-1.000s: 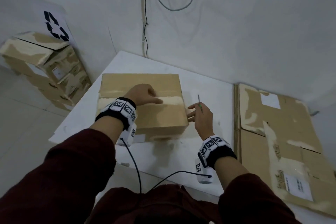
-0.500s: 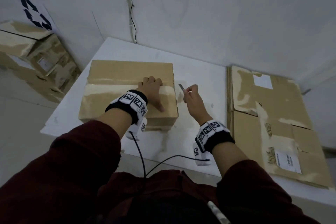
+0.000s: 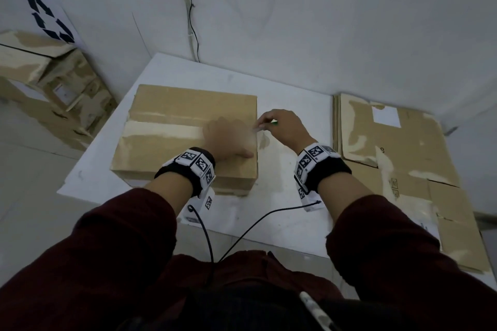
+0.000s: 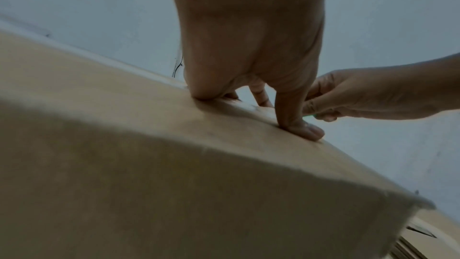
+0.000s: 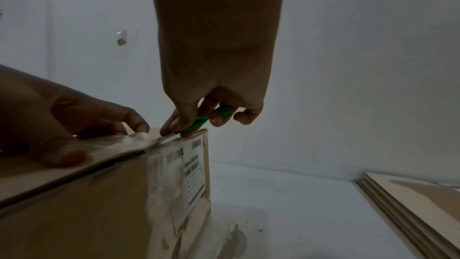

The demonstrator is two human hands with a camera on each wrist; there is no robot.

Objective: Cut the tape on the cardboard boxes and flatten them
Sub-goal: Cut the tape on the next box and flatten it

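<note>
A closed cardboard box (image 3: 172, 121) sits on the white table (image 3: 290, 105), sealed with a strip of clear tape (image 3: 158, 129) along its top seam. My left hand (image 3: 228, 140) presses flat on the box top near its right edge, fingers spread, thumb (image 4: 303, 127) down on the cardboard. My right hand (image 3: 279, 126) grips a green-handled cutter (image 5: 206, 119) at the box's right top edge. The blade (image 5: 166, 138) touches the tape at the seam end. A shipping label (image 5: 191, 162) is stuck on the right side of the box (image 5: 99, 204).
A stack of flattened cardboard (image 3: 398, 164) lies on the right of the table, also seen as flattened cardboard (image 5: 410, 204) in the right wrist view. More taped boxes (image 3: 45, 80) are piled on the floor at left, below a recycling sign (image 3: 48, 19). Cables (image 3: 196, 43) hang down the wall behind.
My right hand has moved left with the cutter and brought the blade down onto the tape at the box's right edge. My left hand slid a little toward the right edge.
</note>
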